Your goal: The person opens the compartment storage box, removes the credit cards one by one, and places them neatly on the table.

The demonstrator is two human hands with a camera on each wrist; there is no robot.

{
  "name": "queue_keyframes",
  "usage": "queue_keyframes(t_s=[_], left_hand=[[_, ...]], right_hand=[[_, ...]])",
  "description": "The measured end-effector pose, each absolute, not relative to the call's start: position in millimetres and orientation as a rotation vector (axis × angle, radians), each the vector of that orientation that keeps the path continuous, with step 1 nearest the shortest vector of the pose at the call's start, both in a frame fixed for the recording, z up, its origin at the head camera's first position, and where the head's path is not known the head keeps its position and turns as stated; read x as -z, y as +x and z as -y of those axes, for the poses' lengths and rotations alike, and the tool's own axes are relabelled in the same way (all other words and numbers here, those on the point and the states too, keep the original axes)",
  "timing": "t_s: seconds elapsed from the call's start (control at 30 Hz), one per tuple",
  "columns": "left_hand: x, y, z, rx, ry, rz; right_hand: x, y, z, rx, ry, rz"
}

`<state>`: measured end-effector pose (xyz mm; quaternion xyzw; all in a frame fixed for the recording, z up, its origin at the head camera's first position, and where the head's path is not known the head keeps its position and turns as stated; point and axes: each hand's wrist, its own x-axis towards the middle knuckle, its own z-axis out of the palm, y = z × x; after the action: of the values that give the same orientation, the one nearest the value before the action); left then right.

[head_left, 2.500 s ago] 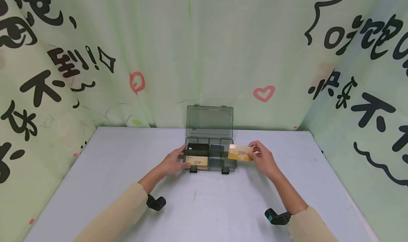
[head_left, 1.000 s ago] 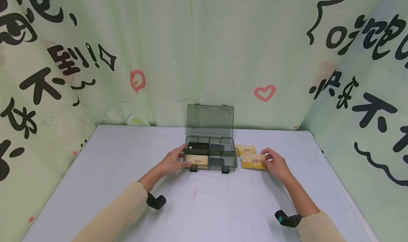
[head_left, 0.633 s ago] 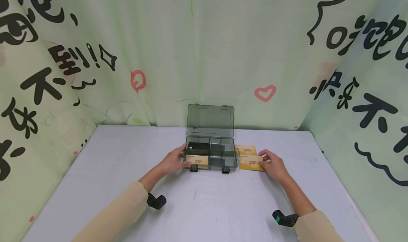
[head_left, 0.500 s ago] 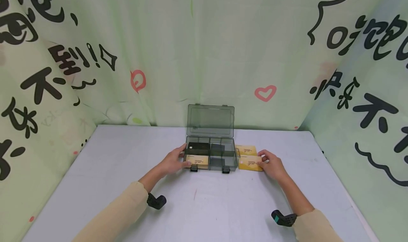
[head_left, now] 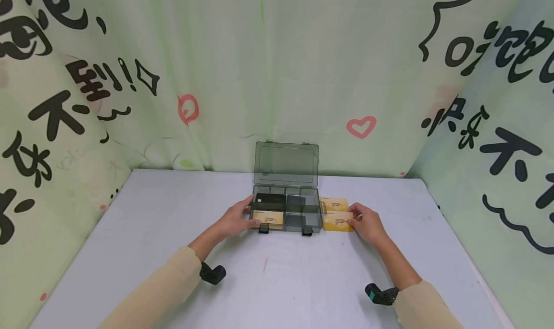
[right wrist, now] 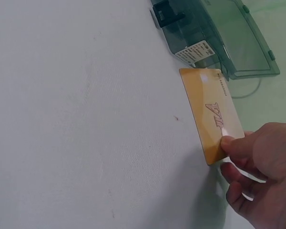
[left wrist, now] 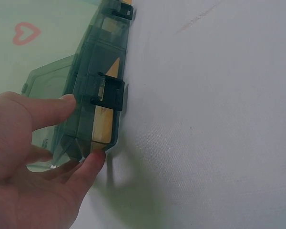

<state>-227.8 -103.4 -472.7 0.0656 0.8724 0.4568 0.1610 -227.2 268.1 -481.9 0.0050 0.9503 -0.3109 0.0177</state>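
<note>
A smoky translucent compartment box (head_left: 295,221) stands on the table with its lid (head_left: 286,163) raised at the back. My left hand (head_left: 234,219) grips its left end, thumb at the front corner and fingers along the side. Inside, a yellow card (head_left: 268,218) lies in the front left compartment and a black flat item (head_left: 269,198) lies behind it. My right hand (head_left: 367,223) pinches the right end of a yellow printed card (right wrist: 210,112) between thumb and fingers. That card's left edge is close against the box's right wall. Another yellow card (head_left: 335,204) lies just behind it on the table.
White cloth covers the table (head_left: 277,281). A pale green printed curtain (head_left: 225,79) encloses it at the back and sides, close behind the raised lid. Two dark latches, including the left front latch (head_left: 263,228), hang on the box's front.
My right hand earlier held a card over the box's right edge. Now one card lies on the table, and the held card has slid left toward the box. My left hand stays put.
</note>
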Motion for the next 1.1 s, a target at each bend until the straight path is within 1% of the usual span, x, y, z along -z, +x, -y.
queue_keyframes(t_s=[0.37, 0.8, 1.1], left_hand=[[475.5, -228.7, 103.8, -1.302, 0.194, -2.492], [472.5, -229.0, 104.0, -1.292, 0.188, -2.492], [471.8, -228.2, 103.6, -1.288, 0.192, -2.493]], right_hand=[[485.5, -231.5, -267.6, 0.934, 0.009, -2.941], [485.7, -231.3, -263.0, 0.913, -0.060, -2.990], [486.4, -227.7, -259.7, 0.904, -0.002, -2.976]])
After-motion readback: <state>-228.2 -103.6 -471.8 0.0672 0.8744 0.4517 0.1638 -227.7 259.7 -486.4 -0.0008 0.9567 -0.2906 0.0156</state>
